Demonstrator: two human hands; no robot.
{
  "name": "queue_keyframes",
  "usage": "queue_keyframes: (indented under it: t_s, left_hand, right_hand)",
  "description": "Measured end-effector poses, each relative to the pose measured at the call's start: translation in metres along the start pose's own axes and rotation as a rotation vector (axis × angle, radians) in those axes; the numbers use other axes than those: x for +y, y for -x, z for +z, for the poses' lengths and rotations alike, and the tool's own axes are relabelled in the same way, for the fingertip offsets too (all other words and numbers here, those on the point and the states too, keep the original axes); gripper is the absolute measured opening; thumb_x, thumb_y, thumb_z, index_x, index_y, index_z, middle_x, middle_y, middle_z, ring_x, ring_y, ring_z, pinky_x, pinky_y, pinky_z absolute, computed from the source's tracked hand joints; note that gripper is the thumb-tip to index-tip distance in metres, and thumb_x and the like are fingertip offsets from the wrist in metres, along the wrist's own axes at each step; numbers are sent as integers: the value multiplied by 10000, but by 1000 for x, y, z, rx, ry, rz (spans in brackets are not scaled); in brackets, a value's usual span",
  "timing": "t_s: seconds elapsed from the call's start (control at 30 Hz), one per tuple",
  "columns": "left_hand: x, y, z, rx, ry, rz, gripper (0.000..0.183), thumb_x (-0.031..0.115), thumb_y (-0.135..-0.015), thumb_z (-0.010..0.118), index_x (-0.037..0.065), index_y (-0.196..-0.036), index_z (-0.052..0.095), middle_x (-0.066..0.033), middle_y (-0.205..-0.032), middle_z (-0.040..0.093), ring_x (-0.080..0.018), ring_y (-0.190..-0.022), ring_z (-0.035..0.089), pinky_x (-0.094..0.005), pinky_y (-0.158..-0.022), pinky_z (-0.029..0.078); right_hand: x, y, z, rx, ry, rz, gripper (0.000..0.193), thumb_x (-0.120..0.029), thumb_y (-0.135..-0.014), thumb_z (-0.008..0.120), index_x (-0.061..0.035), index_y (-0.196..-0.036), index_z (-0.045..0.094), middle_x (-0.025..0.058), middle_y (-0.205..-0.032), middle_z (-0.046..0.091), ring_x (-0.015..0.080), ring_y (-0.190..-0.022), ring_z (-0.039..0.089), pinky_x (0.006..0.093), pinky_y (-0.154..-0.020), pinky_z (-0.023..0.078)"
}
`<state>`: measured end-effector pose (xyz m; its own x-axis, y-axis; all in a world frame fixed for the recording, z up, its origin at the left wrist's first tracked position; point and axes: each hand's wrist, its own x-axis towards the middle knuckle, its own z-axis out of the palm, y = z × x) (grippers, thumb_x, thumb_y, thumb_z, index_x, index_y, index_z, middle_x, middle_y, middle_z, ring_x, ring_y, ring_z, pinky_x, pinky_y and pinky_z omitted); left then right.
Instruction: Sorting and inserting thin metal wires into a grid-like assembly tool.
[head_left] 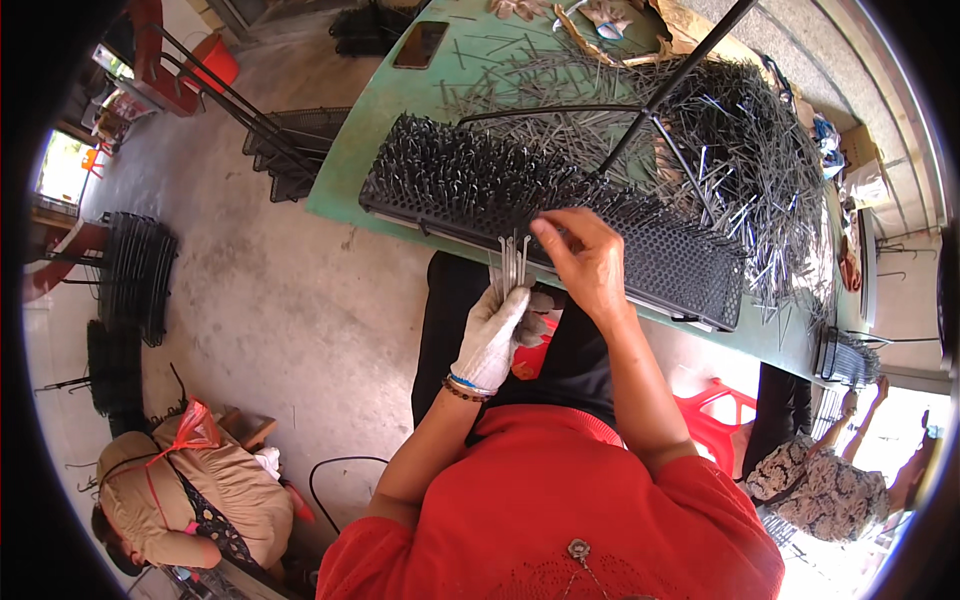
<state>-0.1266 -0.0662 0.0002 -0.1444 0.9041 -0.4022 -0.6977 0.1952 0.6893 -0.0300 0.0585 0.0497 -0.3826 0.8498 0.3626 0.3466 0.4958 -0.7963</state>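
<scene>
Head view, looking down past a red top to a green table (380, 110) that runs from upper centre to the right edge of the frame.

Left hand (492, 335), in a white work glove, sits at centre frame just below the table's near edge. Its fingers are curled closed around a bundle of thin metal pins (512, 262). The pins stand roughly upright in the picture, their free ends pointing up toward the table; their lower ends are hidden inside the glove.

Right hand (585, 265), bare, lies immediately right of and slightly above the bundle. Thumb and forefinger are pinched together at the upper ends of the pins; whether a single pin is already separated between them cannot be told. The remaining fingers are loosely folded.

Black perforated tray (690, 265), long and narrow, lies across the table with its long axis running from upper left to lower right. Its left portion bristles with pins already standing in the holes; the right portion shows bare holes. The right hand rests against the tray's near edge, at the boundary between filled and bare parts, and is the nearer hand to the bare holes, which lie to its right and above.

A heap of loose pins (740, 140) covers the table beyond the tray, at upper right. A dark phone (420, 44) lies at the table's upper left end.
</scene>
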Motion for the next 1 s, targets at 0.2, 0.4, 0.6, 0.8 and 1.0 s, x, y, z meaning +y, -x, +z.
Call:
queue_keyframes:
  t_s: [0.2,0.4,0.6,0.8,1.0]
  left_hand:
    - [2,-3,8,-55,45,-1,256,221,-993,510,45,-1174,553,-85,-932,687,-104,-663,649,-194,-538,502]
    - [-11,-9,3,-38,51,-67,255,212,-991,515,35,-1170,556,-102,-934,691,-120,-674,665,-204,-541,523]
    - [-9,-8,3,-25,53,-92,252,205,-991,510,33,-1171,553,-112,-929,694,-124,-658,666,-205,-537,524]
    - [-5,-4,1,-32,4,-74,260,230,-992,507,41,-1164,554,-103,-910,695,-112,-633,657,-196,-523,515]
    - [-7,-6,0,-49,-38,-78,260,245,-993,506,47,-1156,546,-83,-889,688,-97,-618,643,-188,-501,502]
  right_hand:
    - [16,14,-5,-53,-320,371,145,-111,-876,684,27,-921,693,26,-702,659,47,-560,532,224,-496,438]
    - [11,-8,-13,244,-385,343,144,-127,-915,653,10,-955,676,20,-812,678,46,-597,534,198,-522,436]
    - [20,-10,1,334,-115,89,127,-111,-884,700,-7,-953,679,-44,-689,596,4,-583,459,183,-525,393]
    - [19,-2,8,280,-23,-15,123,-51,-839,719,-25,-953,682,35,-754,659,63,-574,547,218,-522,440]
    - [37,13,22,207,11,-62,138,-29,-828,713,-22,-962,679,68,-822,672,96,-600,588,233,-535,465]
